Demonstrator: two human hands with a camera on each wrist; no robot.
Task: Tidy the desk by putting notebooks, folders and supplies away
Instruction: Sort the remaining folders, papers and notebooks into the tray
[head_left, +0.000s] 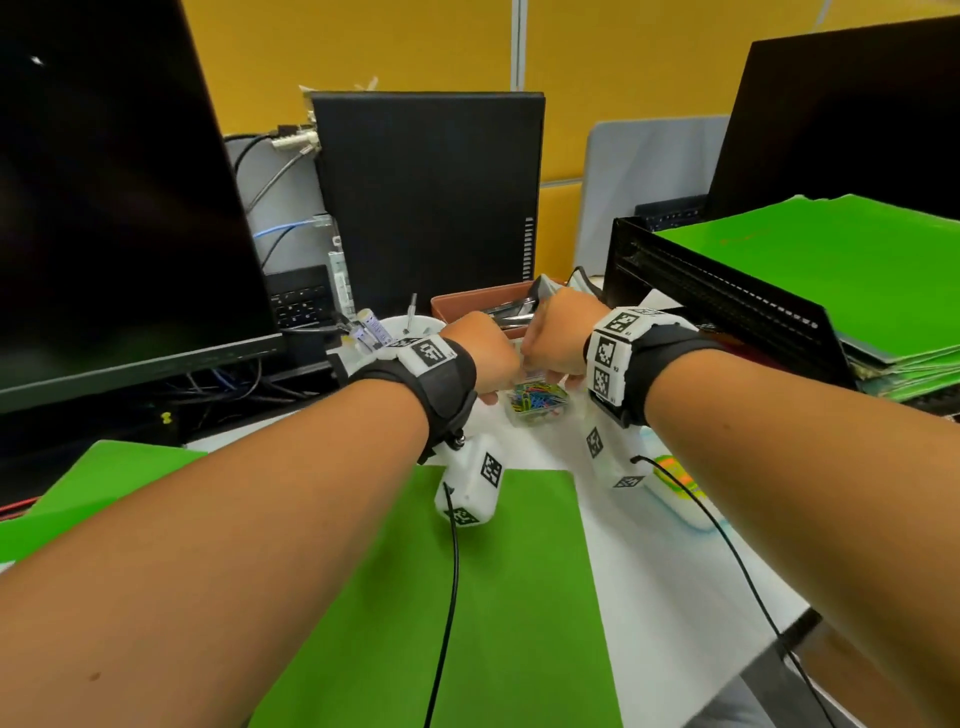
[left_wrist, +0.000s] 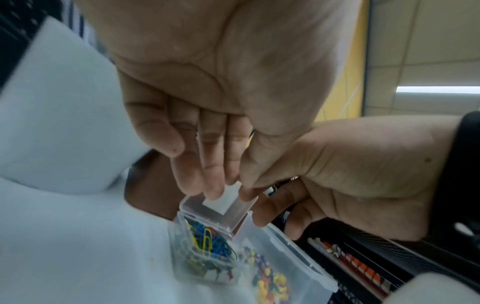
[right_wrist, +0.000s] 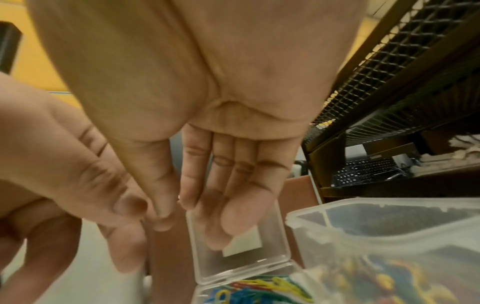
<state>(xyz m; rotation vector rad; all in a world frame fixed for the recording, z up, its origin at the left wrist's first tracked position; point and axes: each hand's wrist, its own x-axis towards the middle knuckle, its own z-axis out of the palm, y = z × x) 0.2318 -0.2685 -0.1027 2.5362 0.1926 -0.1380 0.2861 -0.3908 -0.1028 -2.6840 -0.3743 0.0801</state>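
Observation:
A small clear box of coloured paper clips (head_left: 537, 404) sits on the white desk (head_left: 654, 582) between my two hands. Its hinged lid (right_wrist: 270, 253) stands open, with a white sticker on it. My right hand (right_wrist: 215, 205) lays its straight fingers (right_wrist: 231, 224) against the lid's face. My left hand (left_wrist: 207, 185) points down beside it, and its fingertips (left_wrist: 214, 194) touch the lid (left_wrist: 228, 214) near the top edge. The two thumbs meet just left of the lid. A green folder (head_left: 493, 597) lies flat in front of the box.
A larger clear box of push pins (left_wrist: 275, 275) stands against the clip box on the right. A black mesh tray (head_left: 727, 306) holds green folders. Behind are a brown tray (head_left: 462, 306), a white cup of pens (head_left: 415, 327), a monitor (head_left: 104, 208) and a PC tower (head_left: 431, 197).

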